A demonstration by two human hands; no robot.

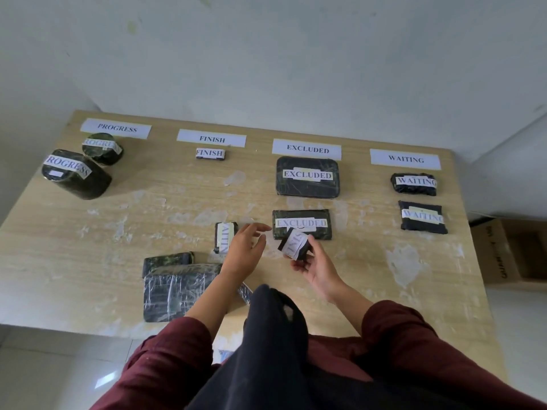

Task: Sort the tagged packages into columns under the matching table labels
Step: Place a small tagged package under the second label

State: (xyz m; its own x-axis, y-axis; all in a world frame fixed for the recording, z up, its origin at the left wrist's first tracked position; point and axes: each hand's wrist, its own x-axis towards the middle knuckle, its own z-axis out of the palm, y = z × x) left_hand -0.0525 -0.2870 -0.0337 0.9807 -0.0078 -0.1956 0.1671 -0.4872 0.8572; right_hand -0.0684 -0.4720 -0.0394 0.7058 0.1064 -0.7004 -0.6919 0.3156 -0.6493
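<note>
My right hand (318,269) holds a small black package tagged FINISH (295,244) above the table, in front of the lower EXCLUDED package (302,224). My left hand (245,251) hovers open beside it, partly covering a small WAITING package (225,236). Paper labels lie along the far edge: PROGRESS (116,128), FINISH (212,138), EXCLUDED (307,149), WAITING (405,158). Under them sit two PROGRESS packages (75,173), one FINISH package (210,153), a large EXCLUDED package (307,176) and two WAITING packages (414,184).
Two dark wrapped packages (174,287) with no visible tag lie near the table's front left, under my left forearm. A cardboard box (509,253) stands on the floor to the right of the wooden table (148,208). A white wall runs behind.
</note>
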